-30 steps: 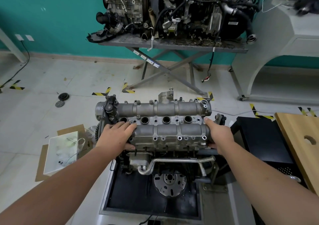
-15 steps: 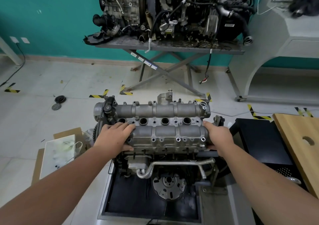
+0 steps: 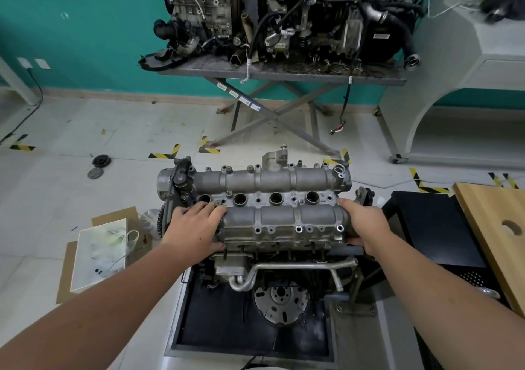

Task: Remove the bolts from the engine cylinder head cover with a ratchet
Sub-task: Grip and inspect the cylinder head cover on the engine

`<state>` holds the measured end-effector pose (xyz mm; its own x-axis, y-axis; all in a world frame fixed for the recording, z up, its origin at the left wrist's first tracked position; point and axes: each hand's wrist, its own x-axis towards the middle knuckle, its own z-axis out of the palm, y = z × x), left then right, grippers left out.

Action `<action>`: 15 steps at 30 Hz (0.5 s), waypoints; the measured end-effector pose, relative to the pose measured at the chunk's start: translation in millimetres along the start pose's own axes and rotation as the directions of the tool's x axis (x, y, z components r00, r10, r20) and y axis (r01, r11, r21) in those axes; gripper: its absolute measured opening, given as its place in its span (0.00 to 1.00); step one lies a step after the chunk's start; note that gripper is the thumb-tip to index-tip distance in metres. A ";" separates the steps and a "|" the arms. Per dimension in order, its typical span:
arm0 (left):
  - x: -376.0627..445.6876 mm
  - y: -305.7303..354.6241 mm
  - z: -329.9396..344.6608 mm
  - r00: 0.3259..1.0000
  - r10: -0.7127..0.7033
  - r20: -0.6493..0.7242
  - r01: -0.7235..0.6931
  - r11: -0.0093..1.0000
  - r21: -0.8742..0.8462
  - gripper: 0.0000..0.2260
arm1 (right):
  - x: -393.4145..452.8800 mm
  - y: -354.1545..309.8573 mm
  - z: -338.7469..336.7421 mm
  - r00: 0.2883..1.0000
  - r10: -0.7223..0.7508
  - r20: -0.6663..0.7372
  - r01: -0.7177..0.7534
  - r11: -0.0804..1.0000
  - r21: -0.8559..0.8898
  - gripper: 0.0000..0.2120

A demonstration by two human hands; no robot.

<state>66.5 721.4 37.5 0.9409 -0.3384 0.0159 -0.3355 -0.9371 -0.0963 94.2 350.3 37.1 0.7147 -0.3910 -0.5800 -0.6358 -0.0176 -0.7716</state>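
The grey aluminium cylinder head cover [image 3: 279, 199] sits on top of the engine [image 3: 278, 273] at the middle of the view. Most of its bolt holes look empty. My left hand [image 3: 196, 229] grips the cover's left end, fingers over the top and thumb under the near edge. My right hand [image 3: 365, 226] grips the cover's right end, with the thumb under the edge. No ratchet is in view.
The engine stands on a black tray stand [image 3: 252, 330]. A white box of small parts [image 3: 98, 253] lies on cardboard at the left. A wooden board [image 3: 500, 236] and a black cabinet [image 3: 434, 227] are at the right. A second engine on a scissor table [image 3: 284, 74] stands behind.
Both hands keep the same hold on the cover's ends. The view has shifted slightly; the cover shows no clear movement.
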 end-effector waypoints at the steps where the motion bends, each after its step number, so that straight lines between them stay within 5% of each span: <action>1: 0.5 0.1 0.3 1.000 -0.002 0.000 0.002 1.000 -0.002 0.36 | 0.4 0.0 0.2 1.000 0.003 -0.002 -0.003 1.000 0.000 0.40; 15: 0.5 3.9 2.2 0.996 -0.009 -0.093 0.004 0.998 -0.059 0.25 | 6.2 4.2 -3.2 1.000 0.013 0.028 -0.015 0.998 0.055 0.34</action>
<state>65.7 717.8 34.9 0.9354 -0.3363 0.1088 -0.3343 -0.9417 -0.0369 95.1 344.8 31.1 0.7139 -0.3657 -0.5972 -0.6293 0.0391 -0.7762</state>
